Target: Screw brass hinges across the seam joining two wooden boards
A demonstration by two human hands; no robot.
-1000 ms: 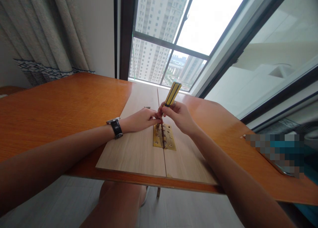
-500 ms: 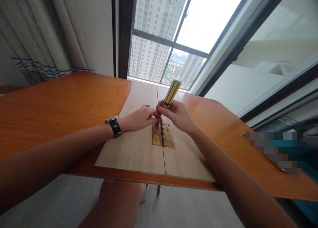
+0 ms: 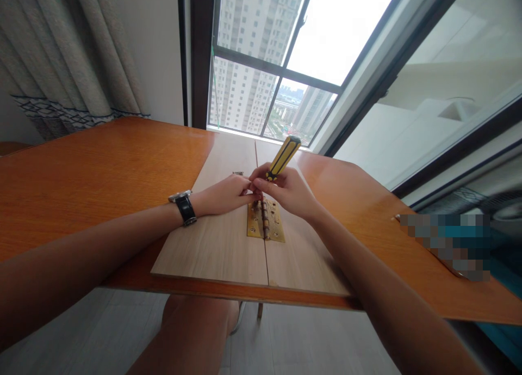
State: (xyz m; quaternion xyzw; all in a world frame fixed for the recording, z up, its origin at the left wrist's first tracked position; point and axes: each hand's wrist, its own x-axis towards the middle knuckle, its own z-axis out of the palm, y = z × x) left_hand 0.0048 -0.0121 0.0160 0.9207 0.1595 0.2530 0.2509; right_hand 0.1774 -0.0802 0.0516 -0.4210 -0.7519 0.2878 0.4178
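A screwdriver with a yellow-and-black handle (image 3: 284, 156) leans up and to the right in my right hand (image 3: 291, 192), which is closed around its lower part. My left hand (image 3: 228, 194) has its fingertips pinched beside the right fingers, over the far end of a brass hinge (image 3: 255, 225). What the left fingers hold is hidden. The hinge lies open flat across the seam between two pale wooden boards, a left board (image 3: 212, 250) and a right board (image 3: 304, 260). Small metal pieces, perhaps screws (image 3: 237, 173), lie just beyond my left hand.
The boards rest on an orange-brown wooden table (image 3: 101, 184) whose near edge runs above my leg. A window (image 3: 281, 70) stands behind the table, with a curtain (image 3: 77, 48) at left. A blurred-out item (image 3: 448, 244) lies at the table's right side.
The screwdriver handle leans slightly further to the right. Both hands stay at the hinge's far end, and the whole view has shifted a little.
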